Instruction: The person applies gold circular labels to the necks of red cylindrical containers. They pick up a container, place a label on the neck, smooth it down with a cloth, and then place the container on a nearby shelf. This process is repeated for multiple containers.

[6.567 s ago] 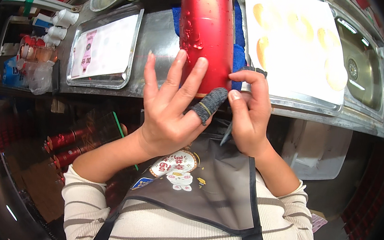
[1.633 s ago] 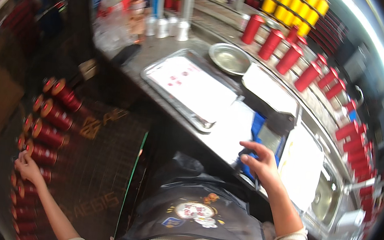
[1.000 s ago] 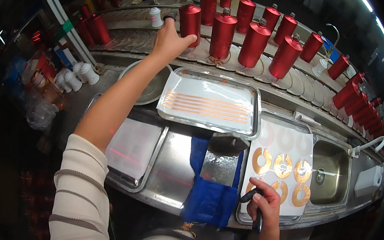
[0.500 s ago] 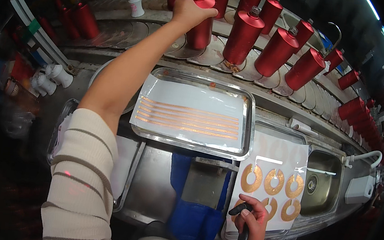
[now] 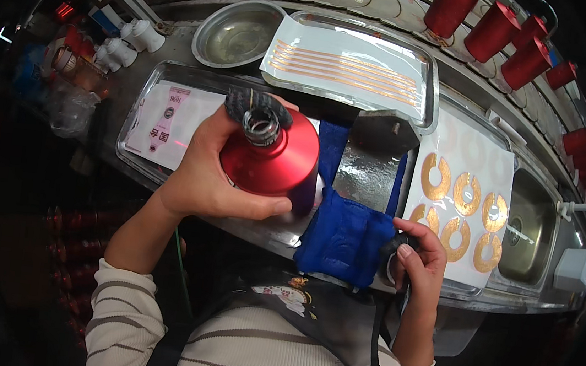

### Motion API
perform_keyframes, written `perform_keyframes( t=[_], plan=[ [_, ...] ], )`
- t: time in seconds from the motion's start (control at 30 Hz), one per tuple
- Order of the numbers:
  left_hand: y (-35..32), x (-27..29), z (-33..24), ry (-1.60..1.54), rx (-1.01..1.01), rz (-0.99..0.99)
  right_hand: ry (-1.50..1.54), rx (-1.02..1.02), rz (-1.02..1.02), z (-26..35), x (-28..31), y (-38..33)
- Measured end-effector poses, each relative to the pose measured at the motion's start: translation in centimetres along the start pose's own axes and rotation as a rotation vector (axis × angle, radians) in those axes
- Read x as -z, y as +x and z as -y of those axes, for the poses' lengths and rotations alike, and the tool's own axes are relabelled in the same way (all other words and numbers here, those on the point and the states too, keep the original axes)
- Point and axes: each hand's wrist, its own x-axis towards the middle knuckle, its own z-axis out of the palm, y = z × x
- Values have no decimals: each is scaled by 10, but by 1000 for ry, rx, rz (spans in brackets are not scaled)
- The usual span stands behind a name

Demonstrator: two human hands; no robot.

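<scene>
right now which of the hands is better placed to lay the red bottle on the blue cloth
Probably the left hand: it grips the red bottle, left of the blue cloth. The right hand is near the cloth's right edge, away from the bottle.

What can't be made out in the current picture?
- Base of the held red bottle, head view: hidden by its own shoulder and the left hand.
- Dark tool, head view: mostly hidden by the right hand; exact kind unclear.
- Standing bottle, head view: top cut off by the upper edge.
- Red cylinders, head view: too dim to count.
</scene>
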Motion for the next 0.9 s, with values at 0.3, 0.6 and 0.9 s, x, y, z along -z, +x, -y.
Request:
perform_keyframes(
  t=[0.3,0.6,0.9],
  plan=[
    [-1,40,5,-193,13,434,-24,30,-76,2,-39,-25],
    [-77,-9,-1,-73,190,-76,-509,313,-362,-23,36,-23],
    [-102,-48,29,-237,228,-226,-1108,244,-459,-28,110,19]
  ],
)
